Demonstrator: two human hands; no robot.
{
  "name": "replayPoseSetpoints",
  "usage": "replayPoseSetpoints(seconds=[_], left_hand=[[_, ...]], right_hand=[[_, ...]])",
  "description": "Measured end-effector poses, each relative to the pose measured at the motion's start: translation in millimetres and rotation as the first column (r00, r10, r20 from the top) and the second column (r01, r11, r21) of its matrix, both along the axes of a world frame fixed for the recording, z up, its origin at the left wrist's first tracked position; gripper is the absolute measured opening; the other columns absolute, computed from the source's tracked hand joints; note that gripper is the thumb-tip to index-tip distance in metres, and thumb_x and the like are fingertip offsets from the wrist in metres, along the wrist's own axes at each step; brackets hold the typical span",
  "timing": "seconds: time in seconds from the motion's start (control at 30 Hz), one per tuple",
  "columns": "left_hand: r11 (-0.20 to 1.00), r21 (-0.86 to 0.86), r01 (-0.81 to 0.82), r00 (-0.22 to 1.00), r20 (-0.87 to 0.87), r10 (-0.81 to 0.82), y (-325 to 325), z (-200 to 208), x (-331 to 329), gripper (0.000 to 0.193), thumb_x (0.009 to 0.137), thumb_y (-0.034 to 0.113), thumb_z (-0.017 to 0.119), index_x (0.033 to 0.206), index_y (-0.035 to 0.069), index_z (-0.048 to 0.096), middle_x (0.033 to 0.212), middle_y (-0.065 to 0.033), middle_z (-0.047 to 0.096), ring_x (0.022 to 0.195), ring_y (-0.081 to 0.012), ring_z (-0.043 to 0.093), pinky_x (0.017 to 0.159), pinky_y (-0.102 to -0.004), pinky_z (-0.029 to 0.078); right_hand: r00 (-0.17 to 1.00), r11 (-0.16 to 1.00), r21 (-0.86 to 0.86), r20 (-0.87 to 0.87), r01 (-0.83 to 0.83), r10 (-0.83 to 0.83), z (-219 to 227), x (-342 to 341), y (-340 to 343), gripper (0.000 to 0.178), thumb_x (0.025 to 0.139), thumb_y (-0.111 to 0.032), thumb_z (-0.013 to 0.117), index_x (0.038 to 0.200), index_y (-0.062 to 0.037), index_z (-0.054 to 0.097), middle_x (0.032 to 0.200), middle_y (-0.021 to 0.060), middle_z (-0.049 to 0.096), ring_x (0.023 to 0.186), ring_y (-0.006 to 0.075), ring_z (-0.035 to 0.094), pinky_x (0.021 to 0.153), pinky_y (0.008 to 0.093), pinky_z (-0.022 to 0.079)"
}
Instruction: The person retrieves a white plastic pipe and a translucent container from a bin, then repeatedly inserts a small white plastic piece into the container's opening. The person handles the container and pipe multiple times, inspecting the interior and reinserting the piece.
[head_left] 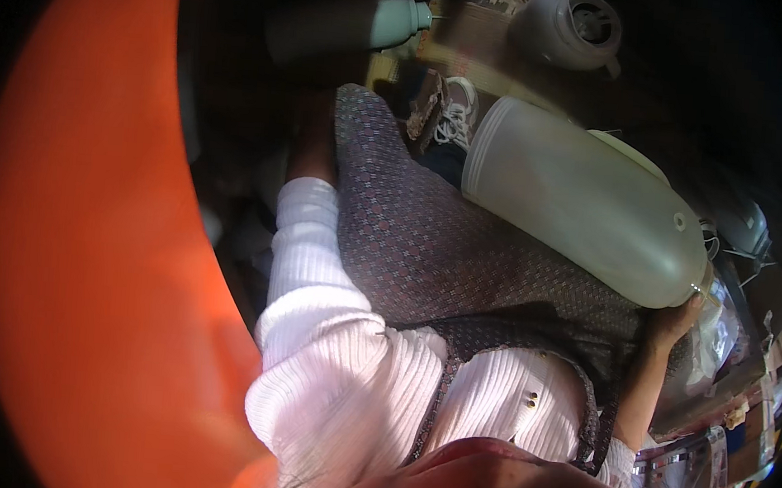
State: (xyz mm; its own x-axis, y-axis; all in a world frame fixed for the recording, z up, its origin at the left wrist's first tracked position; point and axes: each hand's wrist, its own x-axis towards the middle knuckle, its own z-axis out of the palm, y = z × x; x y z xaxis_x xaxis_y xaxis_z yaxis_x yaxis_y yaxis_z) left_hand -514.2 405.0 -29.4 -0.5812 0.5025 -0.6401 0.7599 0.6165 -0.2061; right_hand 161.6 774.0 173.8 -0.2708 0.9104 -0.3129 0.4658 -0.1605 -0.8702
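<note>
A large pale plastic cylinder [575, 198] lies slantwise across my lap, its ringed wide end to the upper left and its rounded end to the lower right. A cream curved piece [633, 154], like a handle, shows along its far side. My right hand [673, 323] grips the rounded end from beneath; some of its fingers are hidden behind it. My left arm, in a white ribbed sleeve, reaches away beside my knee. My left hand [312, 152] is deep in shadow, and its fingers cannot be made out. A patterned dark apron [436, 247] covers my lap.
Close on the left looms a big smooth orange surface [91, 250]. Ahead lie a pale green bottle-shaped piece [397, 22] and a pale jug body [565, 29] with a round opening. A laced shoe [455, 112] stands past my knee. Clear plastic bags [720, 335] and clutter fill the right.
</note>
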Motion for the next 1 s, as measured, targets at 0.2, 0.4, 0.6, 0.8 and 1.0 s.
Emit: replayPoseSetpoints(seconds=[0.2, 0.4, 0.6, 0.8, 1.0], left_hand=[[0.968, 0.062, 0.245, 0.935, 0.248, -0.253, 81.3, -51.1, 16.5, 0.068, 0.087, 0.029, 0.07, 0.143, 0.001, 0.042, 0.144, -0.0221, 0.045, 0.127, -0.0416, 0.05, 0.103, -0.0469, 0.047], [0.979, 0.0, 0.206, 0.971, 0.124, -0.204, 132.6, -87.2, 16.6, 0.045, 0.089, 0.022, 0.066, 0.129, 0.005, 0.057, 0.141, -0.0202, 0.051, 0.114, -0.0404, 0.061, 0.091, -0.0483, 0.055], [0.931, 0.238, 0.278, 0.928, 0.183, -0.323, 134.1, -80.6, 21.8, 0.038, 0.086, 0.029, 0.072, 0.117, 0.007, 0.066, 0.114, -0.0179, 0.066, 0.1, -0.0383, 0.066, 0.083, -0.0481, 0.056], [0.899, 0.101, 0.427, 0.561, -0.809, -0.175, 99.2, -34.1, -16.8, 0.039, 0.093, 0.036, 0.067, 0.122, 0.009, 0.064, 0.119, -0.0104, 0.065, 0.111, -0.0297, 0.061, 0.102, -0.0506, 0.045], [0.005, 0.914, -0.406, 0.608, 0.266, 0.748, 71.0, 35.7, -45.6, 0.045, 0.095, 0.041, 0.065, 0.119, 0.004, 0.062, 0.122, -0.0134, 0.063, 0.11, -0.0301, 0.059, 0.098, -0.0467, 0.047]], right_hand=[[0.991, 0.988, -0.133, -0.092, 0.083, -0.095, 2.1, -0.3, -4.4, 0.074, 0.097, -0.061, 0.048, 0.137, 0.0015, 0.048, 0.13, 0.0133, 0.058, 0.118, 0.0261, 0.057, 0.103, 0.0413, 0.042], [0.996, 0.994, -0.105, -0.083, 0.013, -0.022, 1.9, -19.2, 0.0, 0.074, 0.097, -0.059, 0.049, 0.138, 0.0017, 0.047, 0.13, 0.0135, 0.057, 0.117, 0.025, 0.056, 0.102, 0.0397, 0.042], [0.996, 0.994, -0.097, -0.07, 0.044, -0.051, 5.5, -35.9, -0.2, 0.072, 0.096, -0.056, 0.051, 0.139, 0.0022, 0.046, 0.13, 0.0139, 0.055, 0.118, 0.025, 0.055, 0.103, 0.0389, 0.041], [0.986, 0.985, -0.16, -0.146, 0.058, -0.082, 8.9, -46.3, -3.2, 0.074, 0.095, -0.056, 0.056, 0.139, 0.0021, 0.043, 0.129, 0.0138, 0.054, 0.117, 0.0243, 0.054, 0.103, 0.0387, 0.04], [0.997, 0.998, -0.055, -0.074, -0.008, 0.004, 10.0, -52.9, -1.7, 0.071, 0.099, -0.057, 0.044, 0.134, 0.0034, 0.051, 0.128, 0.0148, 0.058, 0.117, 0.0258, 0.057, 0.101, 0.0397, 0.042]])
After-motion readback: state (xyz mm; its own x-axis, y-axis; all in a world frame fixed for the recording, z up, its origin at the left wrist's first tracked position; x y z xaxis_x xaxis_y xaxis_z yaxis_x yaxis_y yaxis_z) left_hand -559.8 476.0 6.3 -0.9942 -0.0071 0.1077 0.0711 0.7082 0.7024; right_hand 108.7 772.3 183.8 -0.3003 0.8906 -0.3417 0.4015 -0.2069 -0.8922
